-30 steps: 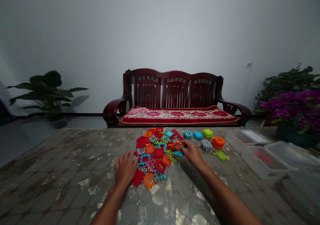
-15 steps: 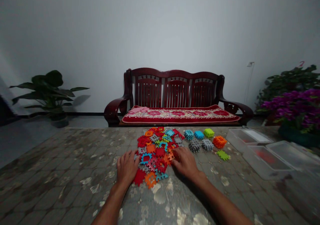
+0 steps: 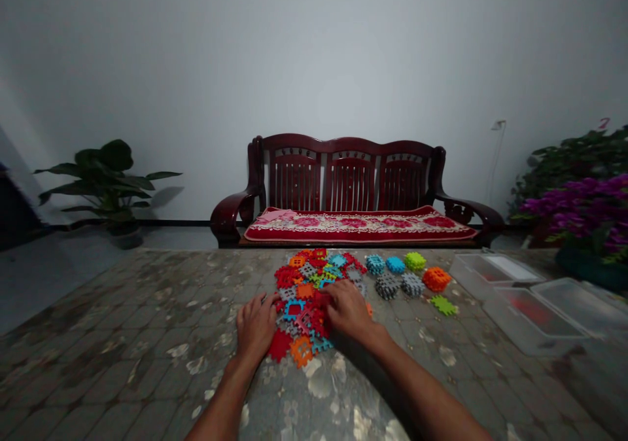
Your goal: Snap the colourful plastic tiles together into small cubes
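A pile of toothed, flat plastic puzzle tiles in red, orange, blue, grey and green lies on the table. At its left edge rests my left hand, fingers spread and nothing held. Over the pile's right side reaches my right hand, fingers apart and pointing left, the tips at the red tiles. It covers part of the pile. An orange tile shows just right of that hand. Close to my left hand lie a plain red tile, an orange window tile and a blue frame tile.
Right of the pile stand stacks sorted by colour, including an orange stack and a dark grey stack. A single green tile lies before them. Clear plastic boxes and purple flowers are farther right. A wooden bench stands behind the table.
My right hand has moved left and slightly away from me, from the orange tiles at the pile's right edge onto the red ones. The left hand stays by the pile. The view has shifted slightly.
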